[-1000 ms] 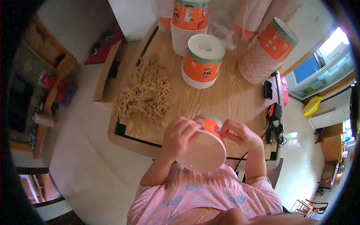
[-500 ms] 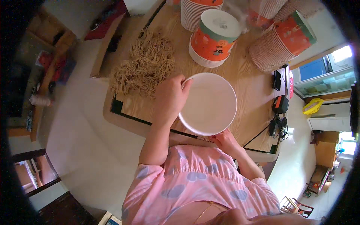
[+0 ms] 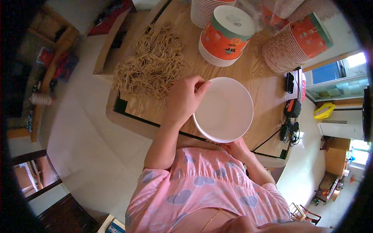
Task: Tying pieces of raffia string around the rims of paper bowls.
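A round white paper tub point(image 3: 223, 110) is tilted toward me above the table's near edge, its plain inside showing. My left hand point(image 3: 188, 97) grips its left rim between thumb and fingers. Low on the near side, my right hand point(image 3: 237, 149) holds the tub from outside; most of its fingers are hidden behind the wall. Just beyond my left hand lies a tangled heap of thin tan strands point(image 3: 151, 64). Further back stands an upside-down orange and green paper tub point(image 3: 225, 40) over several nested white rims.
Stacks of nested paper tubs stand at the back point(image 3: 206, 13) and lean at the right point(image 3: 287, 46). A black and orange power adapter point(image 3: 292, 108) with black cables point(image 3: 289, 130) lies along the right edge of the wooden table point(image 3: 262, 105).
In the picture, the tub and my left hand have shifted slightly right. My right hand has slid further behind the tub, so less of its fingers shows.
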A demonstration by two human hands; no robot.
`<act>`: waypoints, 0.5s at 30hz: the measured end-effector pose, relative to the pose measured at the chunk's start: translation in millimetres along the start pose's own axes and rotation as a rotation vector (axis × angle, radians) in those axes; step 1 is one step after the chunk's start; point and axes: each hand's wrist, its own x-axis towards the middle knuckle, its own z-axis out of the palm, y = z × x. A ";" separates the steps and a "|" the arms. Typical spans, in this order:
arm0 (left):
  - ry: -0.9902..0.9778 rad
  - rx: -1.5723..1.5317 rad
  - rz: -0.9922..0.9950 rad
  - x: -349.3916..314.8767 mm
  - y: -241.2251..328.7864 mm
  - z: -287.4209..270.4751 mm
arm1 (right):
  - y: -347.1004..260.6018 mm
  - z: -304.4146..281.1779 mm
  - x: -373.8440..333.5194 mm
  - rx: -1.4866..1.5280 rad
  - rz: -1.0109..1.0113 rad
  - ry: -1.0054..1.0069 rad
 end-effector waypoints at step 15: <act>0.272 -0.019 0.013 -25.8 -41.0 -26.8 | 32.0 -30.1 -4.0 0.423 0.345 0.288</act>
